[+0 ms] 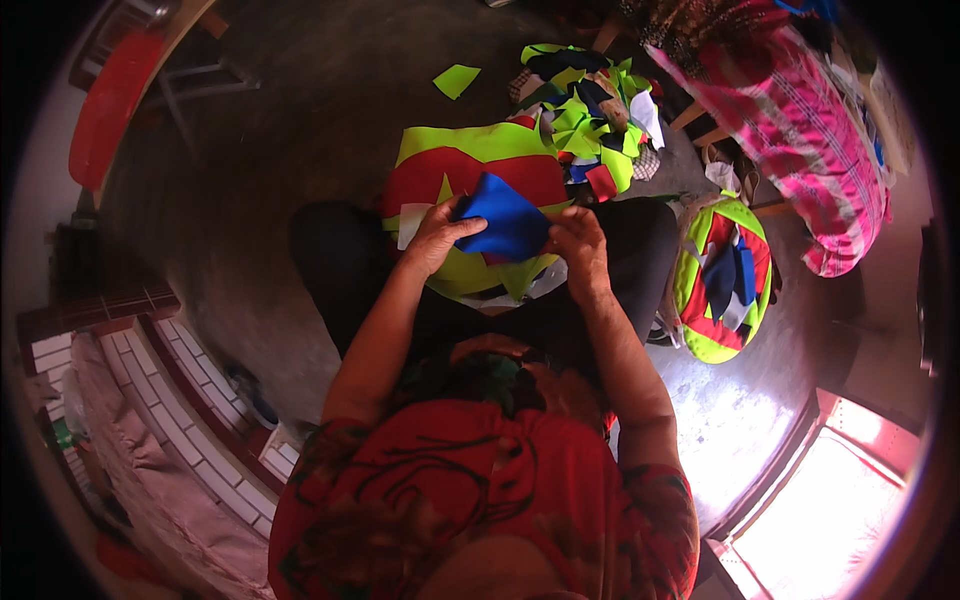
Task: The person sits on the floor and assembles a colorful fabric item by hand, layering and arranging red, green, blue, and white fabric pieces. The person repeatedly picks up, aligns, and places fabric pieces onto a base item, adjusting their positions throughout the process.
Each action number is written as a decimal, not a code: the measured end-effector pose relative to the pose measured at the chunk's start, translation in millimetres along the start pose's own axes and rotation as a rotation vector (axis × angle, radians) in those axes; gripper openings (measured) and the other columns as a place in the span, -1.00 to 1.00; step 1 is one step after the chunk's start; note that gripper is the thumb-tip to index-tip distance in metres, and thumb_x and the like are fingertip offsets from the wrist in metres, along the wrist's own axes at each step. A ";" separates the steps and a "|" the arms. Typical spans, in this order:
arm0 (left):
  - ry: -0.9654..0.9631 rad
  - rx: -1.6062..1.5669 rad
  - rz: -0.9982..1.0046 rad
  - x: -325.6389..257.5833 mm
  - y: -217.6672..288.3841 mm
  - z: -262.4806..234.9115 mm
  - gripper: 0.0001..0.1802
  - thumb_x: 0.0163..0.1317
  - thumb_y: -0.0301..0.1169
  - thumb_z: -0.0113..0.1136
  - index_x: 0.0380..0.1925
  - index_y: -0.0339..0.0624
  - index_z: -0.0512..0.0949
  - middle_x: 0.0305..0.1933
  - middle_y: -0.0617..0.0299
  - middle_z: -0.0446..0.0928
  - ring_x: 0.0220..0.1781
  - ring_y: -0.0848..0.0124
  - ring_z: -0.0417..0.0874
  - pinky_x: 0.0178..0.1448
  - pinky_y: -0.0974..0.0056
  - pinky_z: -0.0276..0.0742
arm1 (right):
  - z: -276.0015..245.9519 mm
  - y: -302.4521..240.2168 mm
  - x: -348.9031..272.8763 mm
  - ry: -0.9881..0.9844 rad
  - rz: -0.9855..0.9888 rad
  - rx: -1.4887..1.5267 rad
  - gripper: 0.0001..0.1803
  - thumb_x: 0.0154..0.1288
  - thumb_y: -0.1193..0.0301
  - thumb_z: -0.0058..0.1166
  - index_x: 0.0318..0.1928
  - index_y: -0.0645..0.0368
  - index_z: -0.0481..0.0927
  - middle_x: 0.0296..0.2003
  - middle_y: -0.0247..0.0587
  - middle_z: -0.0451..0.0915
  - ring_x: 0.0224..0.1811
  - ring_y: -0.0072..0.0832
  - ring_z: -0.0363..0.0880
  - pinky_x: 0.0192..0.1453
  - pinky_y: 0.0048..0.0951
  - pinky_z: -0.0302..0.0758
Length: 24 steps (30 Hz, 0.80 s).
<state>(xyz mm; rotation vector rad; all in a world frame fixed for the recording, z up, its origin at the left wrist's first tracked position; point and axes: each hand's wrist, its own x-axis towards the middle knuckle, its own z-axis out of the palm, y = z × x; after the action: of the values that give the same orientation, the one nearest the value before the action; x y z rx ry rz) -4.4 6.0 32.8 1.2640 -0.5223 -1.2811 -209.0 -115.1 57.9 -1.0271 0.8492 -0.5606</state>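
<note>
Left hand point(436, 240): closed on left edge of blue cloth point(508, 220)
Right hand point(580, 246): pinching right corner, seemingly keeping it spread

Scrap heap point(578, 128) beyond cloth piece point(508, 222), rightward

The bare left forearm point(380, 345) slants toward one o'clock, its hand point(443, 237) pinching, thumb pointing to three; the bare right forearm point(622, 350) slants toward eleven, its bent fingers point(563, 228) pinching toward nine.
</note>
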 end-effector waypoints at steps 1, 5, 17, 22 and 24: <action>0.063 -0.020 -0.020 -1.0 2.5 -0.7 -0.42 0.01 -0.33 0.40 0.06 -0.23 0.47 -0.11 0.26 0.59 -0.09 0.45 0.57 0.07 0.34 0.45 | -0.7 1.4 1.9 0.061 -0.043 0.016 -0.70 0.18 0.50 0.09 -0.07 0.09 0.39 -0.13 -0.31 0.53 -0.18 -0.54 0.50 -0.12 -0.48 0.46; 0.111 -0.103 0.012 0.6 3.9 -4.6 -0.36 -0.01 -0.39 0.42 0.12 -0.20 0.43 -0.07 0.27 0.56 -0.07 0.46 0.57 0.09 0.33 0.45 | -2.9 1.8 7.7 0.222 -0.150 0.100 -0.72 0.21 0.49 0.08 -0.06 0.12 0.41 -0.12 -0.33 0.50 -0.15 -0.54 0.50 -0.15 -0.50 0.48; -0.153 -0.180 0.007 10.0 40.8 64.9 -0.42 0.06 -0.49 0.35 0.13 -0.19 0.41 -0.02 0.28 0.54 0.02 0.47 0.54 0.16 0.33 0.41 | -8.2 -9.9 6.1 0.335 -0.299 0.189 -0.78 0.26 0.54 0.03 -0.08 0.13 0.42 -0.08 -0.27 0.51 -0.20 -0.56 0.51 -0.24 -0.54 0.52; -0.002 0.162 -0.080 18.0 -7.8 29.4 -0.47 0.10 -0.52 0.27 0.12 -0.21 0.41 -0.05 0.21 0.57 -0.06 0.45 0.59 0.07 0.31 0.49 | -2.8 -14.7 5.5 0.331 -0.435 0.107 -0.76 0.26 0.59 0.02 -0.07 0.15 0.40 -0.12 -0.30 0.48 -0.30 -0.64 0.47 -0.27 -0.57 0.48; 0.032 0.278 -0.283 15.0 -18.6 16.6 -0.48 0.11 -0.55 0.25 0.12 -0.26 0.41 -0.10 0.17 0.59 -0.11 0.46 0.61 -0.01 0.31 0.53 | -5.2 -8.0 6.8 0.299 -0.436 0.068 -0.75 0.26 0.59 0.02 -0.06 0.16 0.40 -0.14 -0.31 0.48 -0.28 -0.64 0.47 -0.25 -0.58 0.48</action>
<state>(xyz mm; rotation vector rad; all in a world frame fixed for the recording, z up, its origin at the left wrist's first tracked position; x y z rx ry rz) -21.9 -10.4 16.3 1.6328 -0.5248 -1.4549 -209.6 -126.2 61.5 -1.0871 0.8611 -1.1272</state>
